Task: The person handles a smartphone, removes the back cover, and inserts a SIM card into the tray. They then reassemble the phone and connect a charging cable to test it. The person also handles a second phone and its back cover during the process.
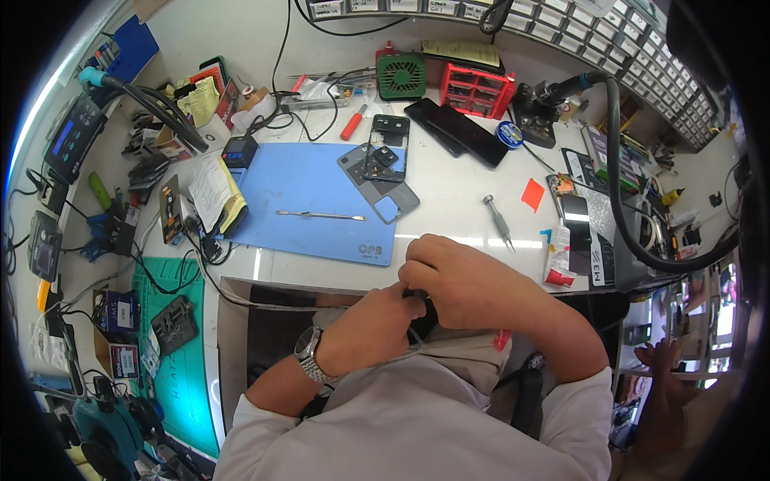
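My left hand point(370, 327), with a watch point(307, 343) on its wrist, and my right hand point(459, 277) meet in front of the bench's near edge. Both are closed, fingertips together around something small and dark that the fingers mostly hide. A thin pale cord or strip point(415, 343) hangs below them. On the blue mat point(309, 180) beyond lies a metal pry tool point(321, 215). A phone's grey back cover point(375, 189) and an opened phone frame point(388, 135) overlap at the mat's right side. A grey screwdriver point(497, 218) rests on the white bench to the right.
Two dark phone panels point(469, 132) lie by a red drawer box point(477, 90) and a green fan point(401, 76). A thick black hose point(616, 160) arcs at right. A green mat point(180, 377) and a microscope point(104, 425) are at left. Another person's hand point(659, 354) shows far right.
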Motion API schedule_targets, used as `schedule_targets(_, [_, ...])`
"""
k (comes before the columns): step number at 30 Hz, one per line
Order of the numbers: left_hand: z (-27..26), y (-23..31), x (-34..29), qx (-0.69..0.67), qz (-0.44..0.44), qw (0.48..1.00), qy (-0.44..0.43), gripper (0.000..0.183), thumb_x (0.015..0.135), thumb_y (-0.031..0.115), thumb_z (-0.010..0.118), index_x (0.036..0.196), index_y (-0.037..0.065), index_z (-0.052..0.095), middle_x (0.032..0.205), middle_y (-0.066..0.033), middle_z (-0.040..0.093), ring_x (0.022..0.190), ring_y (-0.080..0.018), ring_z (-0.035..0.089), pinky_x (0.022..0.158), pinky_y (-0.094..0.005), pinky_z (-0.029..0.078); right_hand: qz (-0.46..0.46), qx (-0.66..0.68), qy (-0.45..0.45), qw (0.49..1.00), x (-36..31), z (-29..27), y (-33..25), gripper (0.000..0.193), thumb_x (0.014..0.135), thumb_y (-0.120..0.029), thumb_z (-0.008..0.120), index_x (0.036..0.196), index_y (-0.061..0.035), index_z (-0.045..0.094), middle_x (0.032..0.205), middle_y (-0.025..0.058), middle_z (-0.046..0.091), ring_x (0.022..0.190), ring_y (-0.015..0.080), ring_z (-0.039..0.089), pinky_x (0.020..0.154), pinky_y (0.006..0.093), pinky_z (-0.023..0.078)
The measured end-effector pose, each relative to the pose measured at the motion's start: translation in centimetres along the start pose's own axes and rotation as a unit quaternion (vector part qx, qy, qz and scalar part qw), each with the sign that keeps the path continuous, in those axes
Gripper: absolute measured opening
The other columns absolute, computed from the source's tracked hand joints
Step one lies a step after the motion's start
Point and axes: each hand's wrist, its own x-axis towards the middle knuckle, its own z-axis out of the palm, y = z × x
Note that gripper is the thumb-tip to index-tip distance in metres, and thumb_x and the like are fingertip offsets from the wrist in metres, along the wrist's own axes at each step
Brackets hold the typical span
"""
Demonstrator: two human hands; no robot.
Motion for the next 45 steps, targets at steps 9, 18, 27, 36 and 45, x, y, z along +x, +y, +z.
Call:
schedule_targets(9, [0.8, -1.0, 0.5, 0.014, -0.001, 1.000, -0.020, 0.032, 0.075, -0.005, 0.065, 0.106, -0.003, 0.075, 0.098, -0.0275, 0.070, 0.093, -0.0445, 0.072, 0.084, -0.0508, 0.060, -0.034, -0.044, -0.018, 0.998, 0.3, -0.1, -0.2, 0.034, 0.078, -0.012, 0.084, 0.104, 0.0014, 0.066, 0.108, 0.0148, 0.061, 0.108, 0.0325, 0.061, 0.099, 0.0411, 0.051])
schedule_targets(18, [0.3, -0.5, 0.4, 0.003, 0.005, 0.999, -0.041, 0.033, 0.076, -0.004, 0.065, 0.106, -0.002, 0.078, 0.099, -0.0269, 0.071, 0.093, -0.0444, 0.072, 0.085, -0.0506, 0.060, -0.040, -0.078, -0.022, 0.996, 0.2, 0.1, -0.3, 0.033, 0.079, -0.013, 0.082, 0.104, 0.0021, 0.067, 0.105, 0.0146, 0.062, 0.107, 0.0316, 0.062, 0.098, 0.0401, 0.052])
schedule_targets(27, [0.7, -0.9, 0.1, 0.000, 0.002, 1.000, -0.016, 0.031, 0.076, -0.003, 0.064, 0.103, -0.001, 0.079, 0.100, -0.0278, 0.071, 0.093, -0.0441, 0.072, 0.086, -0.0504, 0.060, -0.042, -0.063, -0.021, 0.997, 0.4, -0.2, -0.1, 0.032, 0.079, -0.013, 0.082, 0.103, 0.0018, 0.068, 0.104, 0.0145, 0.062, 0.107, 0.0307, 0.062, 0.097, 0.0403, 0.052])
schedule_targets(36, [0.8, -1.2, 0.2, 0.010, 0.018, 1.000, -0.019, 0.027, 0.075, -0.005, 0.063, 0.098, -0.002, 0.077, 0.091, -0.0241, 0.073, 0.088, -0.0425, 0.072, 0.081, -0.0499, 0.060, -0.056, -0.116, -0.039, 0.991, 0.6, 0.4, -0.4, 0.027, 0.082, -0.015, 0.080, 0.102, 0.0019, 0.071, 0.104, 0.0142, 0.065, 0.106, 0.0298, 0.064, 0.098, 0.0397, 0.053])
schedule_targets(45, [1.7, -1.6, 0.0, 0.020, 0.028, 0.999, -0.021, 0.022, 0.078, -0.006, 0.062, 0.095, -0.001, 0.075, 0.091, -0.0219, 0.073, 0.086, -0.0421, 0.071, 0.077, -0.0487, 0.058, -0.078, -0.214, -0.112, 0.967, 0.5, 1.8, -0.6, 0.021, 0.085, -0.016, 0.076, 0.099, 0.0001, 0.075, 0.100, 0.0094, 0.064, 0.103, 0.0258, 0.061, 0.096, 0.0363, 0.051])
